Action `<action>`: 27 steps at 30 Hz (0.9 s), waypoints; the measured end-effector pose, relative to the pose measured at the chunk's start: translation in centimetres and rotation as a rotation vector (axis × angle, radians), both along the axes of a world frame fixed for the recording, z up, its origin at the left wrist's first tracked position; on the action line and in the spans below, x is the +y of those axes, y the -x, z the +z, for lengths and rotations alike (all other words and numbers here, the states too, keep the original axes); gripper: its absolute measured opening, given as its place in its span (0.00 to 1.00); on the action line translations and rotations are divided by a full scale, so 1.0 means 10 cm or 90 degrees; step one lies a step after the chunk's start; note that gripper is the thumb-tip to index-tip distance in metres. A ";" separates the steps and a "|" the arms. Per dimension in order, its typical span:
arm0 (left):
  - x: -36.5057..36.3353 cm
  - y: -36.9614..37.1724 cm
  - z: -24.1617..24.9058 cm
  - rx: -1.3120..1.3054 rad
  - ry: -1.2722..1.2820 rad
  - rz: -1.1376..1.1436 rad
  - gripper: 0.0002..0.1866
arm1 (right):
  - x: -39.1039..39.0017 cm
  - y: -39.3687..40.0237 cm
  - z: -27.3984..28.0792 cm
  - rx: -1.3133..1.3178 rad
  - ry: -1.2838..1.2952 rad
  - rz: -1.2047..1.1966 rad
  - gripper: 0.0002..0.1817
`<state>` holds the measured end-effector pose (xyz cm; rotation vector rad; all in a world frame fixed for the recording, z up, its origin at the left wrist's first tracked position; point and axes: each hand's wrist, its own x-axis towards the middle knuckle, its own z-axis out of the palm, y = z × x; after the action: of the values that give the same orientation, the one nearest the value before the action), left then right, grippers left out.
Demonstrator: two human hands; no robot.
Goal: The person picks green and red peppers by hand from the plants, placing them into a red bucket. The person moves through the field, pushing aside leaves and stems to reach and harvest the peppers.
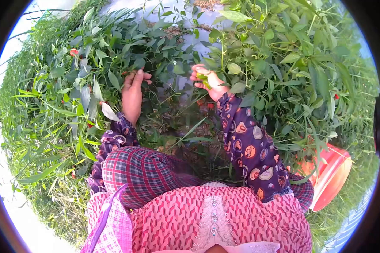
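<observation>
My left hand [133, 90] reaches into the leafy plants [109, 55] on the left. Its thumb and fingers are drawn together among dark leaves, and whatever lies between them is hidden. A yellow-green pepper [205, 80] lies in my right hand [213, 85], whose fingers curl around it with the palm partly turned up. That hand is beside the pepper plants [261, 59] on the right, close to their leaves. Red peppers [74, 52] show among the left foliage.
An orange-red bucket [331, 177] stands tilted at my right side, partly behind leaves. Between the rows are weeds and dry litter [169, 122], with pale sheeting [194, 46] farther ahead. My knee in checked cloth [135, 173] rises close behind my left hand.
</observation>
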<state>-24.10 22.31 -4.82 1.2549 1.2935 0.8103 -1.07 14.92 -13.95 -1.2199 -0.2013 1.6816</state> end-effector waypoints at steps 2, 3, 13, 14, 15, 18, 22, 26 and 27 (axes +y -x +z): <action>-0.02 0.03 -0.04 -0.027 0.032 0.002 0.17 | 0.22 0.18 0.25 -0.185 -0.045 0.097 0.12; -0.01 0.04 -0.05 -0.025 0.028 0.004 0.17 | 0.32 0.30 0.31 -0.280 -0.043 0.142 0.13; -0.08 0.05 -0.10 -0.018 -0.001 -0.072 0.19 | 0.86 0.47 0.08 -0.350 0.047 0.341 0.19; -0.08 0.05 -0.09 0.004 0.003 -0.068 0.17 | 0.88 0.48 0.14 -0.347 0.027 0.344 0.20; -0.07 0.05 -0.10 0.001 0.001 -0.067 0.17 | 0.93 0.53 -0.01 -0.351 0.025 0.344 0.20; -0.05 0.08 -0.14 0.000 0.002 -0.081 0.17 | 0.95 0.60 0.06 -0.646 -0.173 0.425 0.16; -0.08 0.11 -0.15 -0.004 0.034 -0.065 0.16 | 0.70 0.56 0.44 -0.981 -0.363 0.341 0.15; -0.07 0.13 -0.30 0.057 0.162 -0.198 0.20 | 0.33 0.36 0.65 -1.068 -0.459 0.331 0.12; -0.08 0.06 -0.29 0.063 0.183 -0.259 0.31 | 0.25 0.31 0.69 -1.066 -0.463 0.302 0.13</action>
<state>-24.75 21.50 -7.73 1.2759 1.1311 0.2664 -4.13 17.44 -7.10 -1.6942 -1.9884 0.3330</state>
